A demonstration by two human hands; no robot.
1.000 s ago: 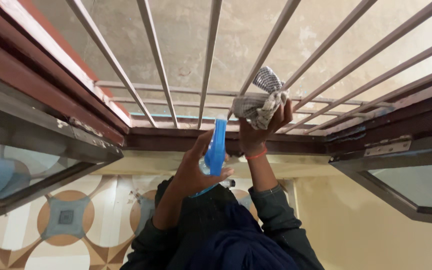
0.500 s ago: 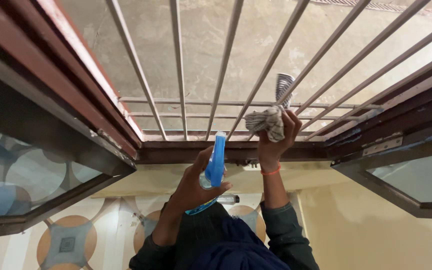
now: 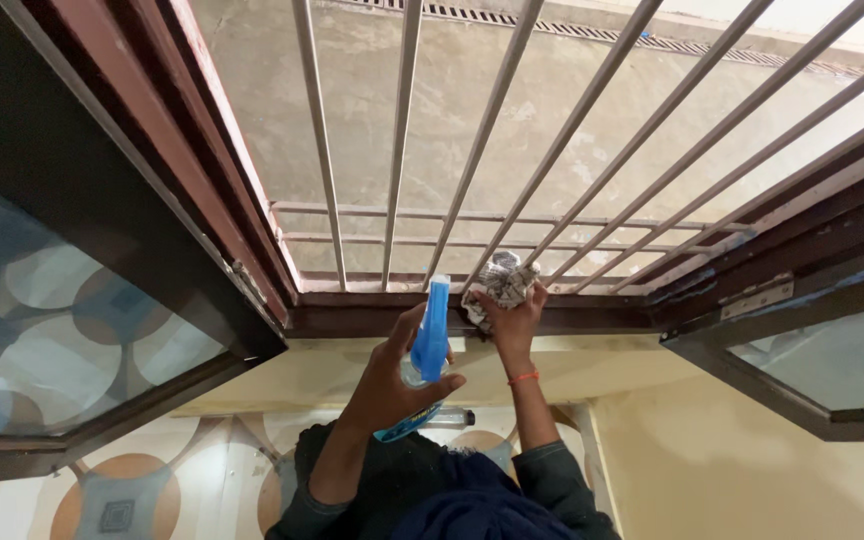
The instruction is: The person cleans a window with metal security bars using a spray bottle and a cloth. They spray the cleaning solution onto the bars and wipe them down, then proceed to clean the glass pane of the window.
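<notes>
My left hand (image 3: 392, 385) grips a blue spray bottle (image 3: 428, 345), held upright just below the dark wooden window sill (image 3: 592, 318). My right hand (image 3: 510, 318) clutches a crumpled wad of newspaper (image 3: 501, 283) and presses it on the sill at the foot of the window bars (image 3: 472, 165). An orange band circles my right wrist. Both arms wear dark sleeves.
Grey metal bars run across the open window, with a concrete surface and a drain grate beyond. An opened glass pane in a dark frame (image 3: 62, 310) stands at the left, another (image 3: 822, 360) at the right. Patterned floor tiles (image 3: 142, 490) and a cream wall (image 3: 752, 470) lie below.
My right hand has come down from the bars with the newspaper wad onto the sill. The view has shifted, and the left hand with the bottle stays close beneath.
</notes>
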